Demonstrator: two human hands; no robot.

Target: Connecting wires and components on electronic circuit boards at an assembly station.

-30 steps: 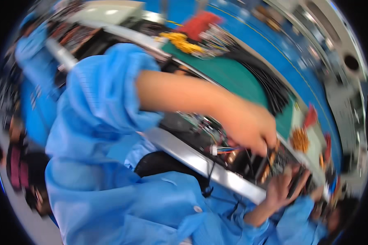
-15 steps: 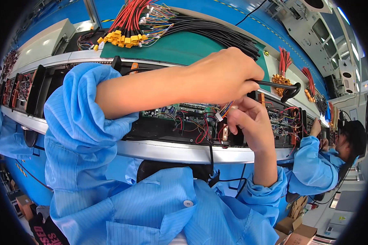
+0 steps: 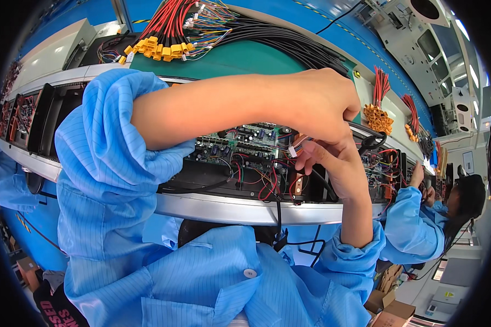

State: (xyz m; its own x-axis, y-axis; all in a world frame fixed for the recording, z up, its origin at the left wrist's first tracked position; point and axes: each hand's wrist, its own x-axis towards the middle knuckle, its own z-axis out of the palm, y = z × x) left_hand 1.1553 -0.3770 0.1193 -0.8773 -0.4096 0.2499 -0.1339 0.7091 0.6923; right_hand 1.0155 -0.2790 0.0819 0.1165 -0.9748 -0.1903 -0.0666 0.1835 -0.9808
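My left arm reaches across from the left, and my left hand (image 3: pixel 330 101) is closed with its back upward. A black cable (image 3: pixel 365 129) comes out of its grip toward the right and curls into a loop; the fingertips are mostly hidden. Just below it, my right hand (image 3: pixel 338 163) is closed on thin coloured wires, its thumb and fingers bent. A white plug connector (image 3: pixel 293 152) on these wires shows beside the fingertips. Both hands are over a black tray-like housing holding a green circuit board (image 3: pixel 251 146) with red and black wires.
A silver rail (image 3: pixel 223 210) runs along the near edge. Beyond, a green mat (image 3: pixel 229 60) bears a bundle of black cables (image 3: pixel 278 38) with yellow connectors (image 3: pixel 157 49). More yellow-ended red cables (image 3: pixel 378 117) lie at the right, where a co-worker in a blue sleeve (image 3: pixel 414 229) sits.
My left hand has moved slightly right and down, bringing the black cable lower. The right hand has shifted a little with the wires and white connector.
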